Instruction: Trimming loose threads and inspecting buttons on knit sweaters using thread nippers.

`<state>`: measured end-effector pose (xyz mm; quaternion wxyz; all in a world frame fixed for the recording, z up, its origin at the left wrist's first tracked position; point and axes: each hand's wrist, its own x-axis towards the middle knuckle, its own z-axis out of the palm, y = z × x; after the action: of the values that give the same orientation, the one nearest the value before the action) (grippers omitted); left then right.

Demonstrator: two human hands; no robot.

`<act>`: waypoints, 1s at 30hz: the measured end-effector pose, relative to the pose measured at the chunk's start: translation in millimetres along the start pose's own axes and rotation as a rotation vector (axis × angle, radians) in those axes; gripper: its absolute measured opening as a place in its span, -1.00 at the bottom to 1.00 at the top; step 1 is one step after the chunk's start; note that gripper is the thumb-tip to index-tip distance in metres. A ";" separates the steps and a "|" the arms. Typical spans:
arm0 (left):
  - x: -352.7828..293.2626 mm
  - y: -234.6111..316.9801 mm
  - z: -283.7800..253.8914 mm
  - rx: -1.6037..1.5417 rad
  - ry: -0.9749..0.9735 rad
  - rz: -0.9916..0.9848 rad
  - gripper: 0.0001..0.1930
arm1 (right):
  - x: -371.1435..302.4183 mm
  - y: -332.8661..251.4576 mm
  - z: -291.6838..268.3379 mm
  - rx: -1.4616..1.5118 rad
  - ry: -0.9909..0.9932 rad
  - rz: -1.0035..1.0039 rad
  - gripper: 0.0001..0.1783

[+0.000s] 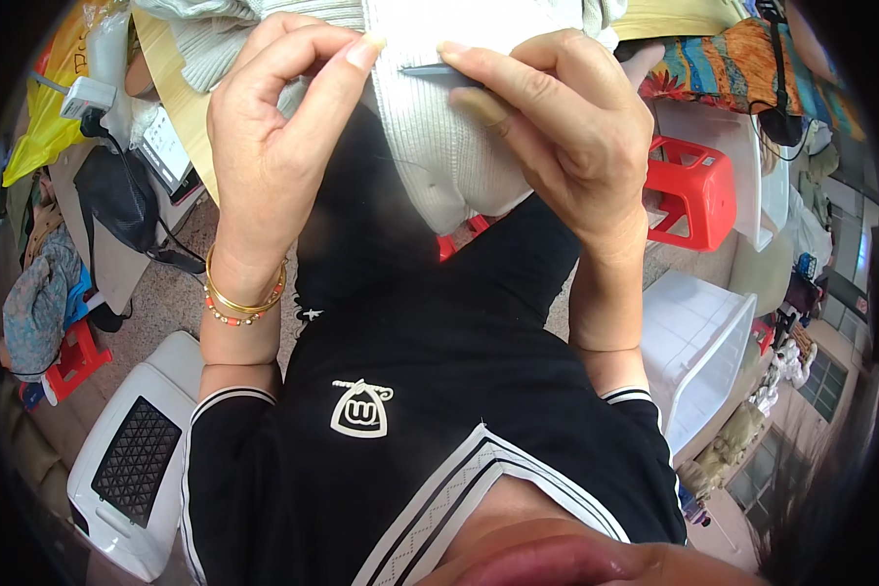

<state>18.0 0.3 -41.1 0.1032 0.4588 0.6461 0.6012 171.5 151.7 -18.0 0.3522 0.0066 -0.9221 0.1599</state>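
Note:
A white ribbed knit garment [449,146] lies over my lap and up onto the table at the top of the view. My left hand [278,122] is closed, its thumb and forefinger pinched together at the garment's long edge. Between the thumb and fingers of my right hand [566,117] is a small grey pointed tool [430,69]. Its tip points left, toward my left fingertips, just over the knit. Most of the tool is hidden by my fingers, so its exact kind does not show.
A light wooden tabletop [178,98] carries more knitwear. At the right stand a red plastic stool [693,193] and a white plastic bin [695,342]. At the left are a black bag [117,195], a white charger plug [88,98] with a cable, and a white plastic case [137,459] with a dark mesh panel.

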 end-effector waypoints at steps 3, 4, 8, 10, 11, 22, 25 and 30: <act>5.9 -0.8 -3.4 -0.021 -0.034 -0.008 -0.86 | 2.5 6.8 -2.6 0.033 0.025 0.015 -0.63; 10.5 -2.7 -2.7 -0.035 0.028 -0.002 -0.87 | 5.4 13.0 0.6 0.055 0.090 0.000 -0.64; 34.7 -16.3 -9.9 0.136 0.157 0.120 -0.82 | 20.2 26.6 -0.1 0.146 0.081 0.092 -0.59; 43.1 -20.4 -9.8 0.018 0.147 0.046 -0.80 | 27.5 34.1 2.2 0.162 0.090 0.081 -0.59; 44.5 -20.5 -8.7 0.017 0.150 0.050 -0.80 | 29.9 36.5 3.2 0.181 0.095 0.079 -0.59; 56.4 -18.4 -1.1 -0.065 0.149 -0.016 -0.83 | 48.6 42.8 10.4 0.091 -0.034 0.144 -0.72; 53.4 -16.6 -1.8 -0.099 0.129 -0.049 -0.82 | 49.0 40.7 7.8 0.080 -0.082 0.144 -0.62; 50.5 -18.0 -6.3 -0.077 0.095 -0.066 -0.81 | 70.2 15.3 -2.7 0.080 -0.095 0.206 -0.77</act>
<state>-22.9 34.8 -34.1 0.1099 0.4037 0.6414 0.6431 118.6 174.1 25.2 0.2894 -0.0665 -0.9265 0.2311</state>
